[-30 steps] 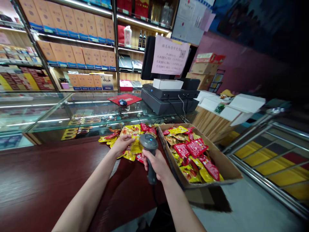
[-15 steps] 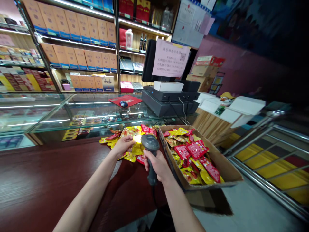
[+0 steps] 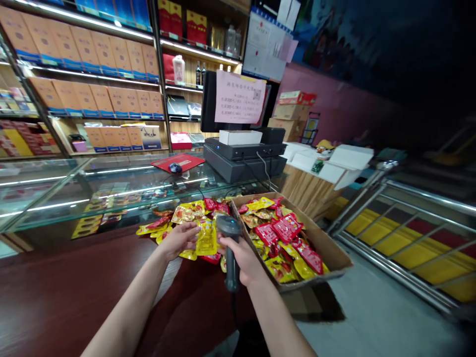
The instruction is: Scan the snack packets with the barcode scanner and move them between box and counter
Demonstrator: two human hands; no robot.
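Note:
My left hand [image 3: 182,239] pinches the left edge of a yellow snack packet [image 3: 206,238], held upright above a pile of packets. A dark grey barcode scanner [image 3: 232,270] is in my right hand [image 3: 241,255], its fingers wrapped around the handle and its head tilted towards the yellow packet. Whether my right fingertips touch that packet I cannot tell. The pile of red and yellow packets [image 3: 188,212] lies on the dark red table behind both hands. To the right, an open cardboard box [image 3: 336,248] holds several more red and yellow packets.
Behind the pile stands a glass counter [image 3: 122,173] bearing a mouse [image 3: 174,167] on a red mat and a black till with a monitor [image 3: 208,106]. A metal railing [image 3: 420,238] runs on the right. The scanner's cable [image 3: 233,307] hangs down.
The bright scanner light on the yellow packet has gone out. The packet now faces me more fully in my left hand. The view has shifted slightly to the right.

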